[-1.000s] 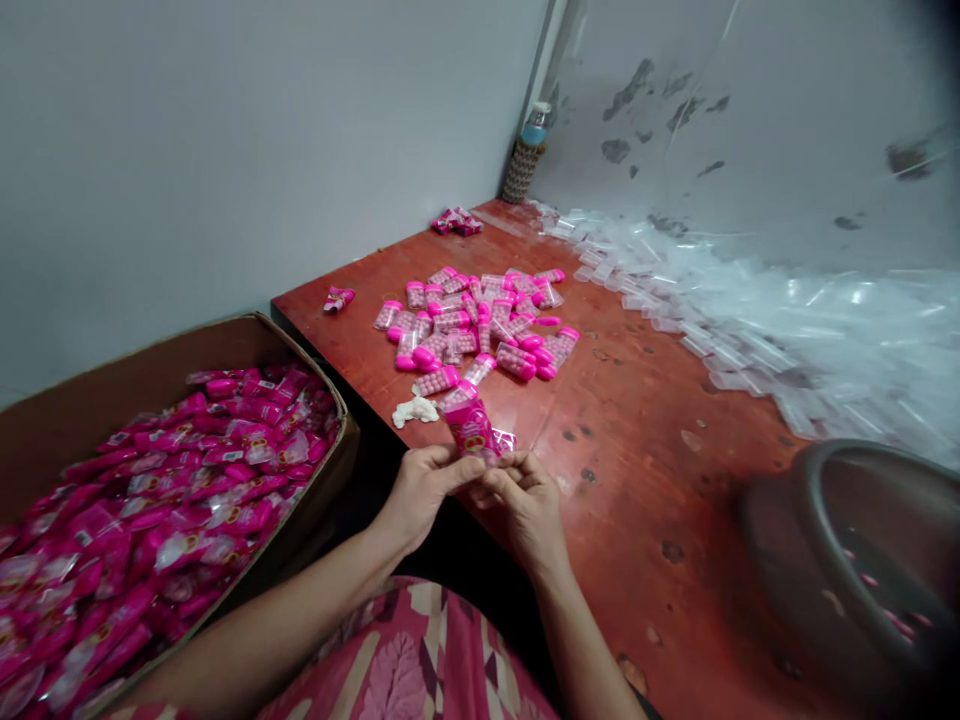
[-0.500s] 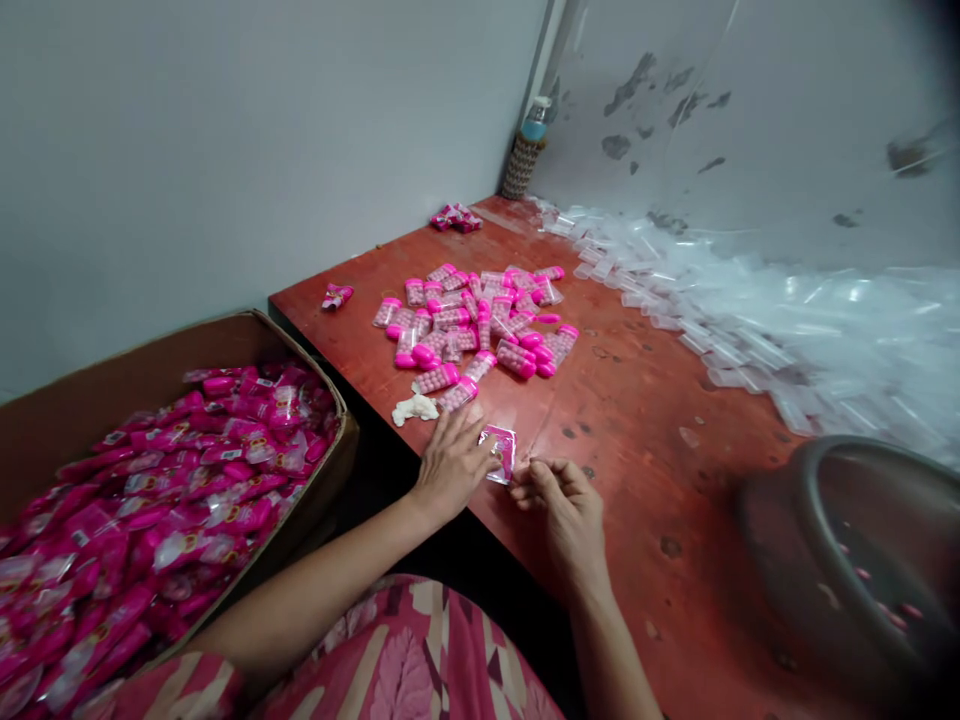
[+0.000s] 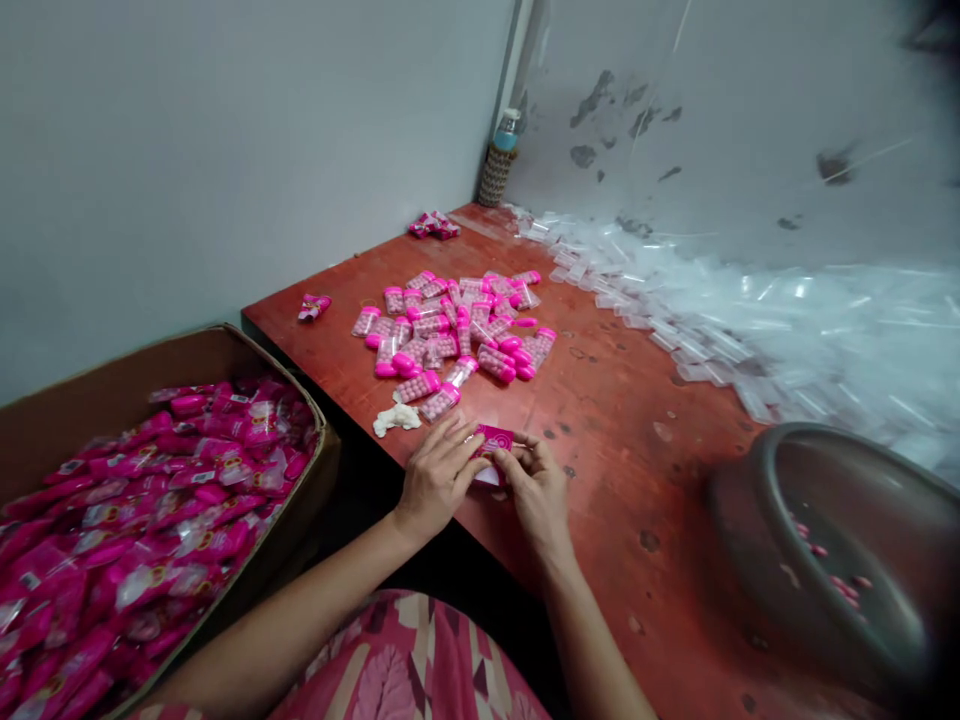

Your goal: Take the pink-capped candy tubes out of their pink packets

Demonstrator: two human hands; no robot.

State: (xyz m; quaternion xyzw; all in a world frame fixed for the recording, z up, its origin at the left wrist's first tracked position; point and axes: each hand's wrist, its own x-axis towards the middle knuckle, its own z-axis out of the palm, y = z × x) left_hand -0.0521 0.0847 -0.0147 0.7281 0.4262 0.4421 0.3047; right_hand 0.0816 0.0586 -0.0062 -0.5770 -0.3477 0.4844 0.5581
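Between my two hands, near the table's front edge, is a small pink packet (image 3: pixel 495 438) with a pale underside showing. My left hand (image 3: pixel 439 475) grips its left end with the fingers together. On its right side, the thumb and fingers of my right hand (image 3: pixel 538 490) pinch it. Just beyond my hands lies a loose pile of clear containers with pink caps (image 3: pixel 461 325), filled with small pink balls. A crumpled white lump (image 3: pixel 396 419) rests at the table edge, to the left of the packet.
An open carton (image 3: pixel 324 440) of pink packed items stands at the left. On the red table (image 3: pixel 600 450) are a grey tub (image 3: pixel 780 530) at the right, many clear empty containers (image 3: pixel 750 310) along the wall, pink packets (image 3: pixel 433 225) and a bottle in a woven holder (image 3: pixel 496 175).
My right hand has moved left and up onto the packet, which was lying flat by my left hand. The packet is now raised and tilted between both hands. The view has shifted slightly right.
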